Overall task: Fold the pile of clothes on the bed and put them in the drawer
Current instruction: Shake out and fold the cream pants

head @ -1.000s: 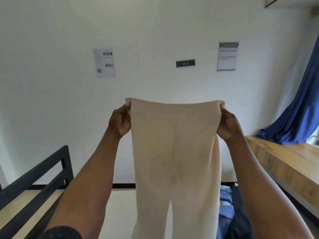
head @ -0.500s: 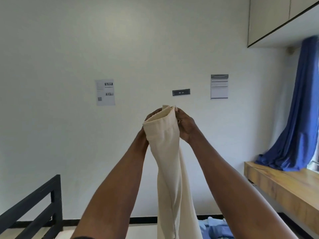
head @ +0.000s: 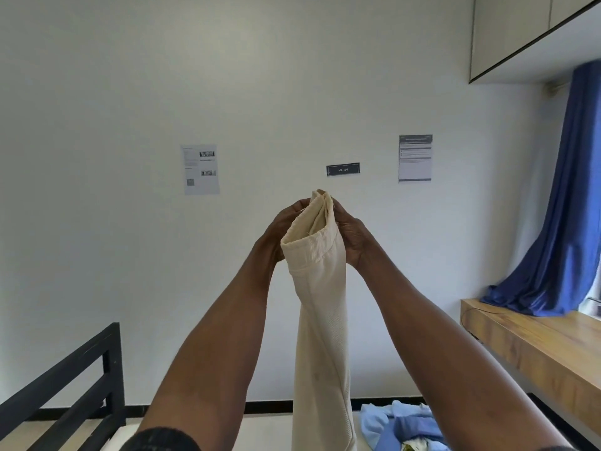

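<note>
Two hands: left hand (head: 279, 234) and right hand (head: 353, 237), raised together at chest height, fingers curled and pinching the waistband from either side.
Held thing: one pair of cream trousers (head: 320, 320), folded in half lengthwise, waistband corners brought together at the top, legs hanging straight down toward the bed (head: 266, 428).
Step, by judgement: first lengthwise fold, just closed.
Doing it well: match waistband edges flush; keep both pinches firm near the top; let the legs hang and settle one over the other before lowering; smooth seams when laid flat; then fold crosswise.
Risk: legs twisting or one layer slipping out of the pinch.
Pile left: one heap of blue clothes (head: 403, 424) on the bed, piece count unclear.
Drawer: none in sight.
Others: one wooden table (head: 533, 346) at right, one blue curtain (head: 566, 206), one black bed rail (head: 65, 385), three wall notices.
</note>
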`<state>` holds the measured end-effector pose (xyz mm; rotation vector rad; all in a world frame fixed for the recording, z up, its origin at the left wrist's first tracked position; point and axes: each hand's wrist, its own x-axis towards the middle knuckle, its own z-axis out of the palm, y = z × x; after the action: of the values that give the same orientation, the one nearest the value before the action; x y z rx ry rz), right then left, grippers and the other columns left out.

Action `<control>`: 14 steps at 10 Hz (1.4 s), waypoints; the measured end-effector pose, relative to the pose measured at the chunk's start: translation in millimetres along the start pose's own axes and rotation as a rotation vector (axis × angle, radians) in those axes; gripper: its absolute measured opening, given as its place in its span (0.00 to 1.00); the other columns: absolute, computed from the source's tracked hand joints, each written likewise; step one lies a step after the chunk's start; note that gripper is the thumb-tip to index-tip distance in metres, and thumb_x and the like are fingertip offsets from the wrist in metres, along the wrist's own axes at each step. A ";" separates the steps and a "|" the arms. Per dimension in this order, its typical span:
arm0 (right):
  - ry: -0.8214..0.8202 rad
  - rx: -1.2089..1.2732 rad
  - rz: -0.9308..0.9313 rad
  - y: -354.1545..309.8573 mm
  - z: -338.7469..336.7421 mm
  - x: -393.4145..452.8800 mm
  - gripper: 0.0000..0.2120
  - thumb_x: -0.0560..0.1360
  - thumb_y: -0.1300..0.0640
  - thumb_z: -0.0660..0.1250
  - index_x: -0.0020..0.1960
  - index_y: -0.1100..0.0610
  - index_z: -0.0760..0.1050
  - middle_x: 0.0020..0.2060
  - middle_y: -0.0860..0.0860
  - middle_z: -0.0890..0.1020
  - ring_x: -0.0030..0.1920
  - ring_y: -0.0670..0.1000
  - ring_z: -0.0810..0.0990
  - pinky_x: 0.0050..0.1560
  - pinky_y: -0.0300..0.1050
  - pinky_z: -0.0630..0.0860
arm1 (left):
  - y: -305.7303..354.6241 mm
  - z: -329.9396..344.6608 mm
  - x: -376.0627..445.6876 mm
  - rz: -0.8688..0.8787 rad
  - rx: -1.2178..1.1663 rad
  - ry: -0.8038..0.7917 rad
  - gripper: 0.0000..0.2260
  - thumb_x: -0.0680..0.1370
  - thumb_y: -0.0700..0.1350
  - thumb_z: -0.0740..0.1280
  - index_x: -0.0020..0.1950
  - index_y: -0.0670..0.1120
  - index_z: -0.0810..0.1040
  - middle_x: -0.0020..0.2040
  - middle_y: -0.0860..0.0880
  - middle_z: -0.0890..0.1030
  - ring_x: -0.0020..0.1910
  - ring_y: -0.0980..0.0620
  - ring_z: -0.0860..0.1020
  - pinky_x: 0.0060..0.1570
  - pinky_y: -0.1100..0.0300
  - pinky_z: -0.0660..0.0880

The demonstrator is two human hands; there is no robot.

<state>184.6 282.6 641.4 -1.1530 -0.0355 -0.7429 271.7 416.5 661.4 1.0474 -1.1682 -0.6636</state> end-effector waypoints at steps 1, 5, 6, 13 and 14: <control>0.031 -0.107 0.065 -3.1 -8.4 4.0 0.31 0.74 0.49 0.75 0.71 0.50 0.62 0.59 0.56 0.77 0.59 0.55 0.78 0.62 0.55 0.74 | -5.5 -5.5 4.4 -0.049 0.009 -0.066 0.08 0.83 0.44 0.60 0.47 0.48 0.76 0.41 0.52 0.82 0.40 0.56 0.80 0.40 0.65 0.79; 0.340 -0.951 -0.038 -27.7 -33.5 -53.2 0.04 0.72 0.60 0.74 0.41 0.55 0.79 0.42 0.51 0.83 0.46 0.49 0.79 0.47 0.46 0.75 | -72.0 -42.0 16.7 0.030 0.282 -0.059 0.13 0.75 0.36 0.72 0.59 0.37 0.82 0.51 0.43 0.84 0.48 0.51 0.81 0.49 0.57 0.77; 0.290 -1.257 0.202 -14.8 -52.6 -72.0 0.03 0.70 0.62 0.73 0.43 0.58 0.84 0.40 0.53 0.80 0.44 0.48 0.77 0.43 0.42 0.72 | -94.1 -46.5 11.1 0.002 0.266 0.000 0.11 0.74 0.35 0.73 0.56 0.39 0.83 0.47 0.46 0.84 0.45 0.53 0.81 0.45 0.61 0.77; 0.279 -1.701 0.696 150.0 -81.2 -117.5 0.08 0.75 0.60 0.62 0.53 0.60 0.74 0.43 0.54 0.78 0.44 0.56 0.78 0.46 0.44 0.75 | -197.9 -66.0 -50.9 -0.161 0.247 0.150 0.11 0.71 0.34 0.74 0.46 0.50 0.85 0.41 0.56 0.85 0.43 0.58 0.80 0.46 0.61 0.73; 0.163 -1.730 0.735 165.3 -73.3 -118.3 0.04 0.77 0.62 0.60 0.50 0.60 0.72 0.39 0.54 0.77 0.41 0.55 0.76 0.42 0.44 0.72 | -208.0 -71.4 -61.8 -0.175 0.253 0.161 0.10 0.72 0.35 0.74 0.49 0.48 0.85 0.43 0.54 0.84 0.45 0.57 0.79 0.47 0.61 0.72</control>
<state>159.9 314.8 429.1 -2.4683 1.3279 -0.0193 340.3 408.6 443.6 1.4040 -1.0454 -0.5644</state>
